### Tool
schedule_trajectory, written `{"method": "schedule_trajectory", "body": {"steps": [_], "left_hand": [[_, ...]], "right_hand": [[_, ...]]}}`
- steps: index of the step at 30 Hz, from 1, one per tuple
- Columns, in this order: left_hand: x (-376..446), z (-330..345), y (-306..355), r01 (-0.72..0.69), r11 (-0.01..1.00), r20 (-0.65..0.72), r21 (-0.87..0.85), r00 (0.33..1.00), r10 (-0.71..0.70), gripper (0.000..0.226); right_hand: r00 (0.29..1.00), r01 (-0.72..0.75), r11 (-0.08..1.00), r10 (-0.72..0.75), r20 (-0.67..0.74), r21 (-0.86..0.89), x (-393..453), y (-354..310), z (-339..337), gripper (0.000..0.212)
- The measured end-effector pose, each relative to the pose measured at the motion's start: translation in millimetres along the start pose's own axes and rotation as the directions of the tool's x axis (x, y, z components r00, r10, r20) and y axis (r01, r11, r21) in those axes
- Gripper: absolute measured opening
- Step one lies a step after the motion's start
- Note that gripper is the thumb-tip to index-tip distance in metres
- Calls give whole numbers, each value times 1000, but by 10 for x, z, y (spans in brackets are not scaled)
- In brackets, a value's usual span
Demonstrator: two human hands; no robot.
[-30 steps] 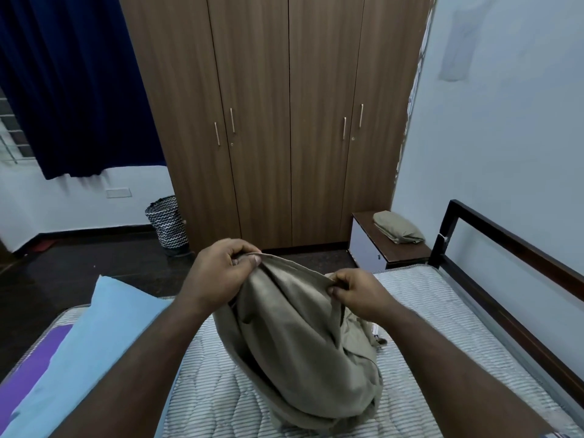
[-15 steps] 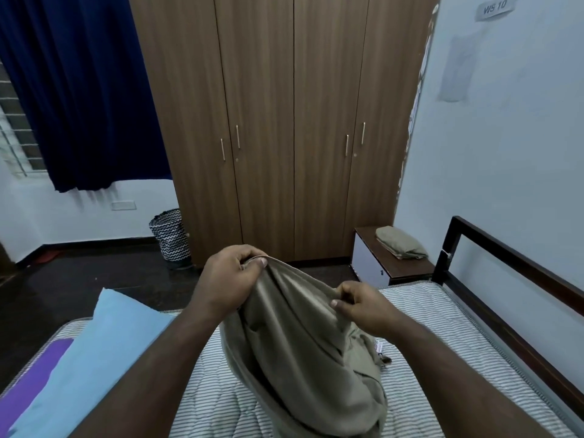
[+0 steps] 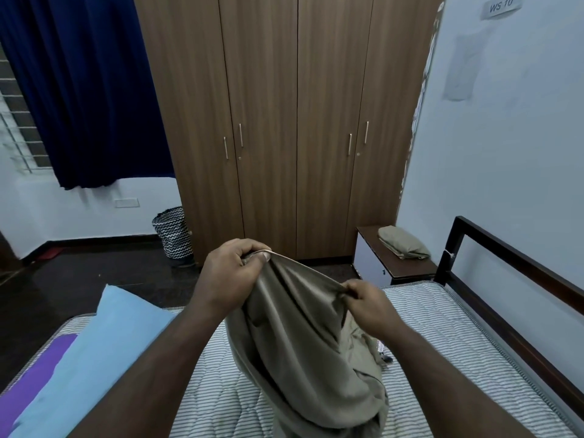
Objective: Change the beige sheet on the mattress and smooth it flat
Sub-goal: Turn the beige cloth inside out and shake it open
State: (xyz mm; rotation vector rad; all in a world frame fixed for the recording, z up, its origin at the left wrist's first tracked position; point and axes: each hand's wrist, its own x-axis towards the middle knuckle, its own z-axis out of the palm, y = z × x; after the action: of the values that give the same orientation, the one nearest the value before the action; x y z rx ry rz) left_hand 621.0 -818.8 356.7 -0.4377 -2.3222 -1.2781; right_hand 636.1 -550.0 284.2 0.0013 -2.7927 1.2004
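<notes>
Left hand (image 3: pixel 232 273) and right hand (image 3: pixel 368 303) pinching beige sheet (image 3: pixel 303 349), wall label (image 3: pixel 501 7) "WS 10"

Soft matt cloth sheet (image 3: pixel 303 343) — quilted striped mattress (image 3: pixel 442 343) — wood-grain wardrobe (image 3: pixel 284 121)

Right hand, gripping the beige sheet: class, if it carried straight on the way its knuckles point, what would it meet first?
The right hand points leftward at the raised beige sheet stretched between both hands, so it would likely meet that cloth first, then the left hand; depth is unclear.

Left hand (image 3: pixel 230 273), right hand (image 3: pixel 368 303) pinch bunched beige sheet (image 3: pixel 303 343) above striped mattress (image 3: pixel 442 336).
</notes>
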Motion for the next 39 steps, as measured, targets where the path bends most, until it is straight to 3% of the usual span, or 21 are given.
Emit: {"method": "schedule_trajectory", "body": {"steps": [4,6,7,9,11,12,13,15,17,19,22,23,24,26,28,30,33,34,35,38,39], "left_hand": [[81,-9,-33,-1,999,33,39,999,-1,16],[179,-9,-1,-15,1000,22,5,1000,15,9],[242,-10,43,-30,999,-2,-21,1000,30,8],[385,-20,193,-79,993,-86,-90,994,71,10],[536,-46,369,-148,984,-182,-104,975,127,12],[600,-76,434,-163,984,-222,-77,965,142,12],[647,-114,476,-146,988,-231,-43,964,132,14],[720,-191,456,-18,998,-102,52,995,23,20],[752,-232,422,54,981,96,184,993,-73,21],[813,-254,493,-78,980,26,185,997,74,15],[916,-298,796,-358,923,-395,142,834,385,11],[945,-310,825,-386,913,-447,132,799,403,12],[965,-319,783,-359,926,-409,115,832,374,13],[975,-303,560,-141,967,-105,214,980,166,17],[905,-301,385,-5,930,131,366,990,-47,18],[881,-303,406,-105,951,24,290,994,103,19],[897,-319,685,-347,931,-395,110,845,362,17],[919,-318,734,-364,928,-422,77,832,361,16],[945,-304,721,-326,944,-370,56,871,323,16],[915,-244,462,-67,985,-75,161,994,80,16],[872,-247,378,-22,982,-36,188,999,29,16]], "right_hand": [[990,24,998,-32,-140,-59,180,-133,-396,26],[931,103,992,-120,-346,-70,281,-394,-737,27],[847,177,980,-197,-494,-88,287,-585,-924,29],[532,363,907,-391,-751,-215,231,-1022,-1251,31],[296,443,822,-512,-807,-358,184,-1291,-1385,31],[321,440,819,-527,-787,-369,188,-1315,-1384,31],[442,392,845,-519,-732,-363,226,-1247,-1352,30],[787,180,921,-346,-512,-345,291,-984,-1246,29],[883,59,956,-184,-431,-287,277,-860,-1313,28],[778,127,967,-236,-582,-223,245,-1013,-1486,30],[351,340,897,-399,-847,-282,158,-1414,-1686,31],[294,375,877,-420,-859,-300,154,-1457,-1681,30],[352,364,878,-438,-827,-310,157,-1408,-1645,29],[717,165,935,-332,-613,-313,195,-1135,-1459,24],[918,9,945,-137,-373,-327,175,-906,-1344,22],[859,77,950,-217,-463,-303,153,-970,-1423,28],[429,300,909,-400,-810,-290,106,-1387,-1673,30],[367,349,892,-411,-835,-287,98,-1451,-1683,29],[425,343,899,-407,-809,-273,83,-1458,-1625,28],[920,96,947,-202,-336,-305,95,-1050,-1202,11],[971,36,951,-106,-214,-307,61,-924,-1145,10]]}}
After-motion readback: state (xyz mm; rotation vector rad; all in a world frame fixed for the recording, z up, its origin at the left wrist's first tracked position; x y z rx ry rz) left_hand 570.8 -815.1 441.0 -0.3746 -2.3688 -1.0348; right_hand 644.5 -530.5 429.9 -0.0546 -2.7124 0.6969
